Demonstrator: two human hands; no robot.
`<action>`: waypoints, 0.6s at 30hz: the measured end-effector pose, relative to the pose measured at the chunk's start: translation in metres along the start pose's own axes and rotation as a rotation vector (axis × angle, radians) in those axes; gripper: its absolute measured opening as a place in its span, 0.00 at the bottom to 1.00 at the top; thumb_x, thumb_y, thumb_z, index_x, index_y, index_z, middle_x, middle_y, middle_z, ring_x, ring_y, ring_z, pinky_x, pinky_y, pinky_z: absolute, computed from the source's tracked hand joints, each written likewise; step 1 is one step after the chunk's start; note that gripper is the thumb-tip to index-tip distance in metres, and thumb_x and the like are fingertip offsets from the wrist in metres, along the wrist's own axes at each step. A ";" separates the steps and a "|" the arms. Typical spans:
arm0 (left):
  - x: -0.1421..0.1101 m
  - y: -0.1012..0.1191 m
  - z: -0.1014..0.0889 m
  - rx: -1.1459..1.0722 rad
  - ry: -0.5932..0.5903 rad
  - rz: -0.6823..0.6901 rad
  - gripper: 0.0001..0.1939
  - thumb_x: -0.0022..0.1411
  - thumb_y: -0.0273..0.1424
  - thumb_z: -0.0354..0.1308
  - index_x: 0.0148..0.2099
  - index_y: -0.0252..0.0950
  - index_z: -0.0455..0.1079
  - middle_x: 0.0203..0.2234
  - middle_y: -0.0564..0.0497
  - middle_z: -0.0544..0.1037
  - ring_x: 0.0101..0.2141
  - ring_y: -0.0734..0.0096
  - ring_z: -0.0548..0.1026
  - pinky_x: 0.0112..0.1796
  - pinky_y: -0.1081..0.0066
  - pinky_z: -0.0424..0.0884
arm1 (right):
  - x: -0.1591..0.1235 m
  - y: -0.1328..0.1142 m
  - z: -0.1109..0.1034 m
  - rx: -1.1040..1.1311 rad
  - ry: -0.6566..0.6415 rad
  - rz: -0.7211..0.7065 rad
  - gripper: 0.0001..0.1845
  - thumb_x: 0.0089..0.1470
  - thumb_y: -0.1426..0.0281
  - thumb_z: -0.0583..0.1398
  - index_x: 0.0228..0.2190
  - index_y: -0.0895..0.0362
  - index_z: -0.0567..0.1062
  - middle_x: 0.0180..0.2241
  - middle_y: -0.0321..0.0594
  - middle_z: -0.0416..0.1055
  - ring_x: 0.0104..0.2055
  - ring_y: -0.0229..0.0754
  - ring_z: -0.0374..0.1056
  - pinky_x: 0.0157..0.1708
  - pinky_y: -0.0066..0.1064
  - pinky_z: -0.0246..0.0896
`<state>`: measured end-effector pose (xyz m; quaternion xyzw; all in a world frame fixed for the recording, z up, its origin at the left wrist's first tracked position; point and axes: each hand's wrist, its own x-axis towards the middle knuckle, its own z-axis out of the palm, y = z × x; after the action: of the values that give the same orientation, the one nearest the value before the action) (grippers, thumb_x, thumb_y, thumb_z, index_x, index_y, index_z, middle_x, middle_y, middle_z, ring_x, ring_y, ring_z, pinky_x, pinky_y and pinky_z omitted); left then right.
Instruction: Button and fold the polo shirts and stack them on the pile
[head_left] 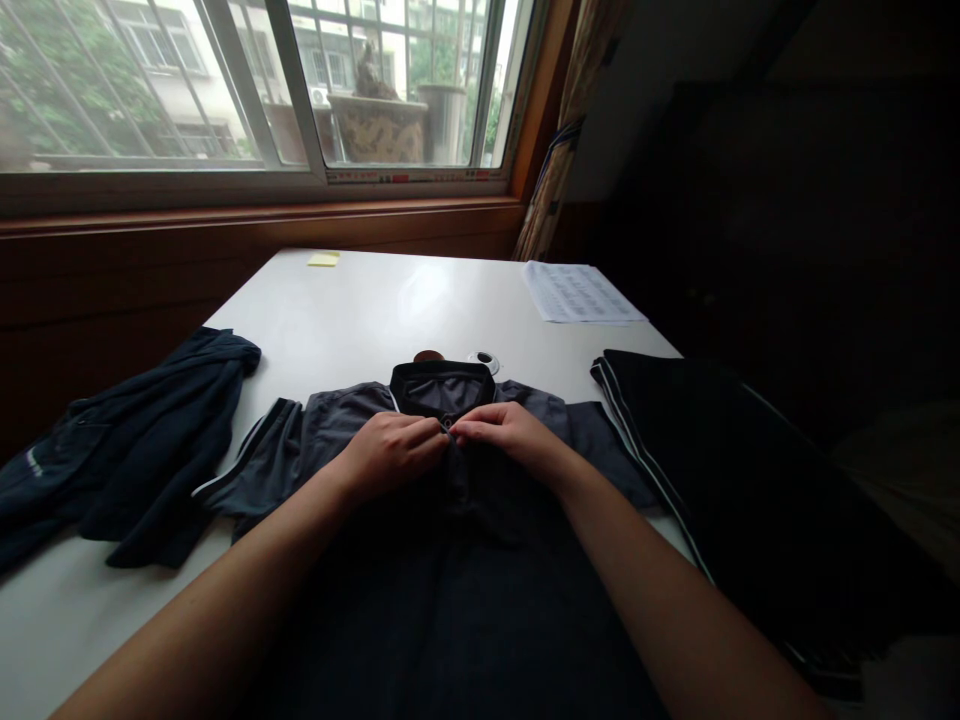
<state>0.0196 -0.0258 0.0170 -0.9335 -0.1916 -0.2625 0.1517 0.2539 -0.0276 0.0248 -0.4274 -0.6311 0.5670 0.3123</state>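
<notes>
A dark grey short-sleeved shirt (465,520) lies spread on the white table, its black collar (442,374) toward the window and its sleeves out to both sides. Just below the collar, a small round button (447,422) shows at the front placket. My left hand (397,445) pinches the placket cloth on the button's left side. From the right, my right hand (510,430) closes thumb and forefinger on the cloth right beside the button. The fingertips of both hands nearly touch, and they partly hide the placket edges.
Dark trousers (172,430) lie crumpled at the table's left edge. Folded black clothing with white stripes (712,470) lies at the right. Farther back on the white table (360,310) are printed sheets (581,292), a yellow sticky note (323,259) and a white ring-shaped object (484,361).
</notes>
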 end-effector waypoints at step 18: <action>-0.005 -0.003 0.003 -0.054 0.003 -0.055 0.10 0.71 0.29 0.51 0.36 0.36 0.69 0.25 0.55 0.72 0.21 0.77 0.64 0.22 0.71 0.56 | 0.001 0.005 0.004 -0.079 0.045 -0.007 0.14 0.48 0.60 0.69 0.34 0.56 0.83 0.36 0.40 0.81 0.41 0.46 0.74 0.46 0.36 0.65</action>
<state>0.0159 -0.0238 0.0126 -0.9313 -0.2097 -0.2730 0.1194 0.2508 -0.0283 0.0193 -0.4498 -0.6472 0.5310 0.3112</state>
